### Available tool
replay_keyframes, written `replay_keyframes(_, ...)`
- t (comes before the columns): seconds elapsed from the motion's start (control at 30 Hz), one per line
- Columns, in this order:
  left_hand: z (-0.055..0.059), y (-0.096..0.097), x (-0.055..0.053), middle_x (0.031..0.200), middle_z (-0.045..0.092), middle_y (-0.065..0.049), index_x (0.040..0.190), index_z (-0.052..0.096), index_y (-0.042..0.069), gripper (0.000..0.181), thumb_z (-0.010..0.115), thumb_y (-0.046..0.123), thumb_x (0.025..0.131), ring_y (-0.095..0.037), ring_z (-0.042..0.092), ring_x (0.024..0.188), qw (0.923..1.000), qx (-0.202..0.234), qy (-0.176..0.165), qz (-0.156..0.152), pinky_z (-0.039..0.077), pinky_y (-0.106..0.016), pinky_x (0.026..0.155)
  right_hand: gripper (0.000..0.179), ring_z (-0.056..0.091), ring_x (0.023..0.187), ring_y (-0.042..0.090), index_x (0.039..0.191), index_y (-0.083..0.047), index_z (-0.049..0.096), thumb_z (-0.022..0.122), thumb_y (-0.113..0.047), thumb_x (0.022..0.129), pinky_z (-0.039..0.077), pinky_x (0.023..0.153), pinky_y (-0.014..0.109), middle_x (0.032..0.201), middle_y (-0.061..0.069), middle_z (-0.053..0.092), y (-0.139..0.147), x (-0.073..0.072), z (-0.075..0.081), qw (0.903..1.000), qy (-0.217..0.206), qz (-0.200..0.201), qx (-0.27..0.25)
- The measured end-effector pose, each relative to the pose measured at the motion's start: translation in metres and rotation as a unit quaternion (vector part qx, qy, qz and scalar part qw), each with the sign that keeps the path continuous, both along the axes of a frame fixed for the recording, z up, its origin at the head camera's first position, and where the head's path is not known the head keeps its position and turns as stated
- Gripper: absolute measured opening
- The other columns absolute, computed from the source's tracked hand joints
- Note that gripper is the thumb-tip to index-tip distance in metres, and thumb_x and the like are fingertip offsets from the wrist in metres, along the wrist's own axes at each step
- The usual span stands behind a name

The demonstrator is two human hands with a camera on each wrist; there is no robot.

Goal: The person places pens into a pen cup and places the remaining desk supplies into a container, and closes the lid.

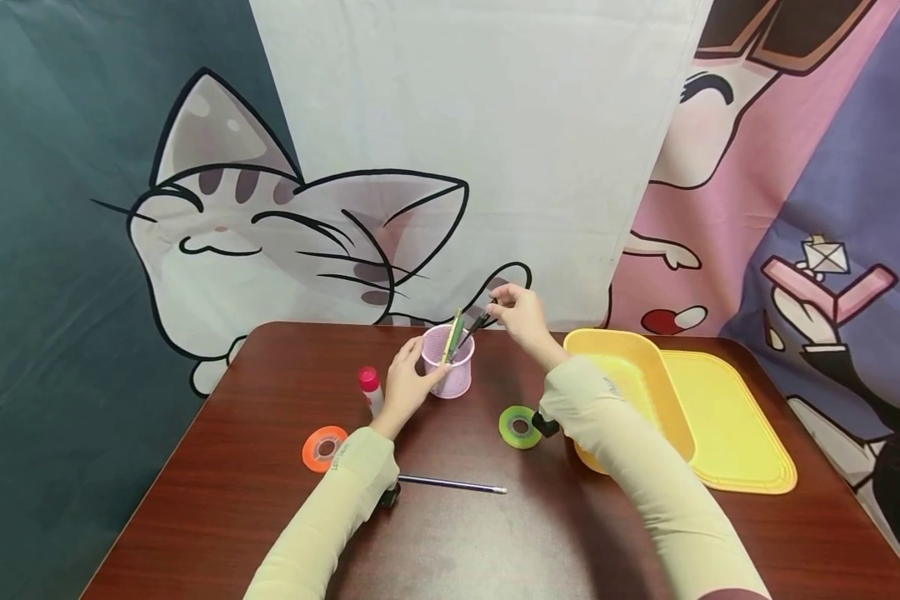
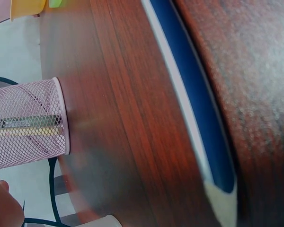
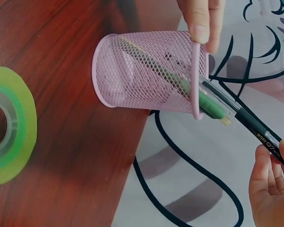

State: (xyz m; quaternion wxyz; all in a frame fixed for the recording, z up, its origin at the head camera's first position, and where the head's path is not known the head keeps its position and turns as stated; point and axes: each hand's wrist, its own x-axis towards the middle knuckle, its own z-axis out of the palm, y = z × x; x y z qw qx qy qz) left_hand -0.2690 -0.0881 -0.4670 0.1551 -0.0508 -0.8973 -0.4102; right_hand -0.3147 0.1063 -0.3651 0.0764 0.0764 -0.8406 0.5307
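Observation:
A pink mesh pen cup (image 1: 456, 382) stands upright near the table's back edge. My left hand (image 1: 407, 385) holds it at the rim from the left, with the thumb on the near side. In the right wrist view, a black pen (image 3: 258, 126) leans out of the cup's mouth, its lower part inside. My right hand (image 1: 523, 321) pinches the upper end of this pen above and right of the cup. Beside it in the cup rests a green pen-like item (image 3: 212, 106), with a thin yellowish stick seen through the mesh.
Left of the cup are a red-capped glue stick (image 1: 372, 390) and an orange tape roll (image 1: 313, 450). A blue pencil (image 1: 450, 482) lies in front. A green tape roll (image 1: 506, 427) sits under the right forearm's side, near a yellow bin (image 1: 663, 375) and its flat yellow lid (image 1: 742, 425).

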Motion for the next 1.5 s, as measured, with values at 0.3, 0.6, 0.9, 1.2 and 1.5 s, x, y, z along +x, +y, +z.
replay_keyframes(0.3, 0.003, 0.002, 0.002, 0.133, 0.043, -0.01, 0.131, 0.041, 0.005, 0.074, 0.068, 0.041, 0.073, -0.028, 0.039, 0.122, 0.9998, 0.005, -0.019, -0.006, 0.032, -0.044, 0.101, 0.019, 0.06, 0.062, 0.019, 0.094, 0.007, 0.06, 0.062, -0.001, 0.077, 0.045, 0.053, 0.016, 0.072, 0.009, 0.058, -0.009, 0.0, -0.015, 1.0, -0.005, 0.004, 0.006)
replay_keyframes(0.6, 0.003, 0.004, 0.002, 0.133, 0.043, -0.009, 0.132, 0.041, 0.005, 0.075, 0.068, 0.041, 0.072, -0.028, 0.039, 0.123, 0.9999, 0.003, -0.016, -0.005, 0.032, -0.044, 0.101, 0.017, 0.063, 0.07, 0.03, 0.093, 0.005, 0.061, 0.063, -0.002, 0.078, 0.047, 0.054, 0.018, 0.071, 0.009, 0.058, -0.011, -0.001, -0.028, 0.9996, -0.002, 0.009, 0.025)
replay_keyframes(0.9, 0.002, 0.005, 0.003, 0.133, 0.043, -0.009, 0.132, 0.041, 0.004, 0.075, 0.068, 0.042, 0.073, -0.027, 0.039, 0.123, 0.9998, 0.005, -0.02, -0.006, 0.033, -0.043, 0.101, 0.02, 0.064, 0.075, 0.032, 0.098, 0.007, 0.061, 0.06, -0.003, 0.08, 0.051, 0.059, 0.023, 0.084, 0.019, 0.064, -0.017, 0.004, -0.03, 0.9984, -0.029, 0.033, 0.036)
replay_keyframes(1.2, 0.001, 0.004, 0.003, 0.133, 0.043, -0.009, 0.131, 0.042, 0.005, 0.074, 0.068, 0.041, 0.073, -0.028, 0.039, 0.123, 0.9997, 0.009, -0.021, -0.003, 0.032, -0.044, 0.101, 0.031, 0.062, 0.09, 0.027, 0.11, 0.001, 0.058, 0.062, -0.008, 0.08, 0.051, 0.074, 0.033, 0.108, 0.016, 0.062, -0.013, 0.006, -0.031, 0.9957, -0.03, 0.042, 0.077)
replay_keyframes(1.5, 0.001, 0.001, 0.0, 0.134, 0.041, -0.009, 0.132, 0.04, 0.006, 0.074, 0.068, 0.041, 0.073, -0.028, 0.038, 0.123, 0.9996, 0.003, -0.028, 0.001, 0.031, -0.044, 0.102, 0.036, 0.061, 0.093, 0.026, 0.112, -0.002, 0.057, 0.065, -0.011, 0.077, 0.048, 0.076, 0.034, 0.114, 0.014, 0.059, -0.005, 0.014, -0.026, 0.9911, -0.026, 0.059, 0.117)
